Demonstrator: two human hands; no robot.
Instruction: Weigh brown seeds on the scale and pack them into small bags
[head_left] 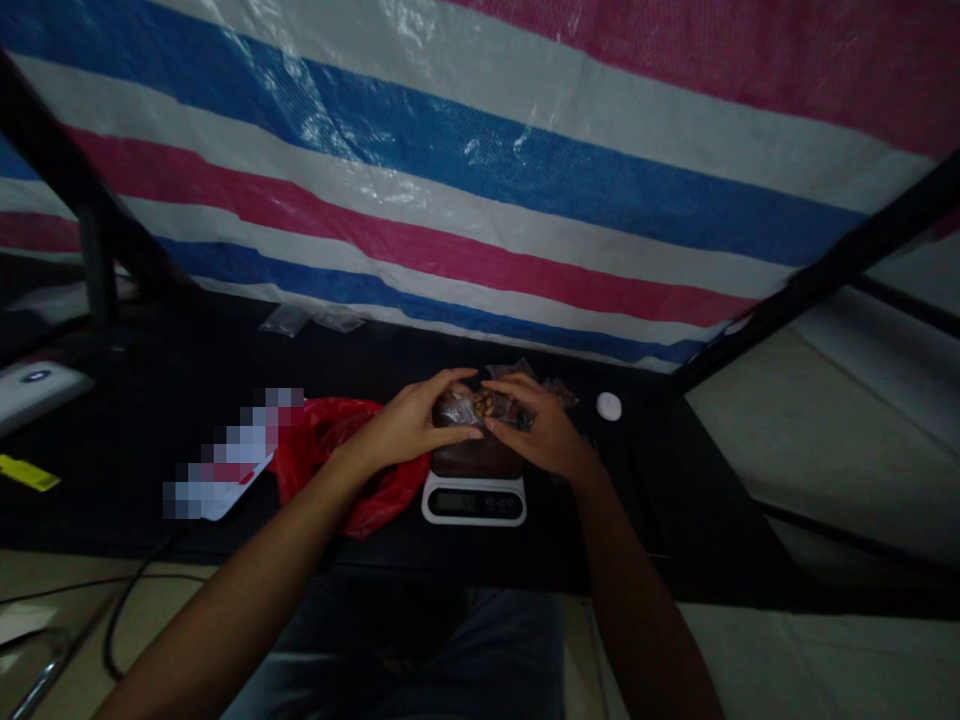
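Both my hands meet over a small white digital scale (474,502) on a dark table (187,420). My left hand (409,425) and my right hand (544,430) pinch a small clear plastic bag (480,405) with brownish bits inside, held just above a dark bowl (476,460) that sits on the scale. The fingers of both hands are closed on the bag's edges. The scale's display faces me and is dark.
A crumpled red plastic bag (330,440) lies left of the scale, beside a white card (225,470). More clear packets (559,390) and a white round object (608,406) lie behind. A striped red, white and blue tarp (480,180) hangs at the back.
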